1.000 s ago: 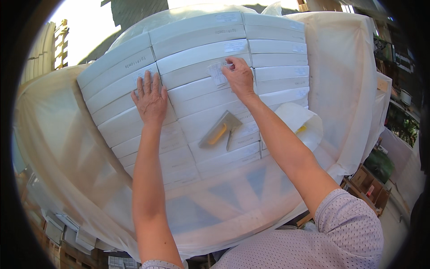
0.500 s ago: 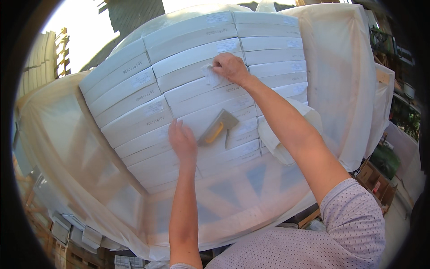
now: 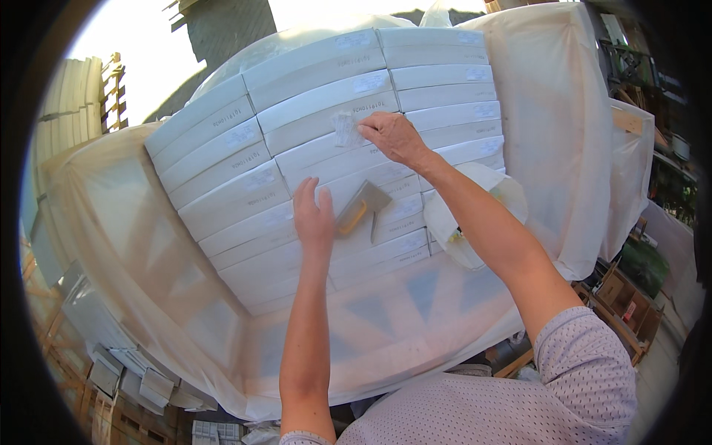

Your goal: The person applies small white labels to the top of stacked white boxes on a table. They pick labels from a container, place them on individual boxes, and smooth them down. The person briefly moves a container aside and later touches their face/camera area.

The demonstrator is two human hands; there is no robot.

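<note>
The left hand (image 3: 314, 215) has come down from the upper left boxes and now lies flat, fingers released, just beside the trowel (image 3: 361, 208) in the middle of the frame. The right hand (image 3: 393, 136) stays higher, its fingers pinching a small clear scrap (image 3: 345, 127) on the white boxes (image 3: 245, 200), so the work seems to be still at that spot.
</note>
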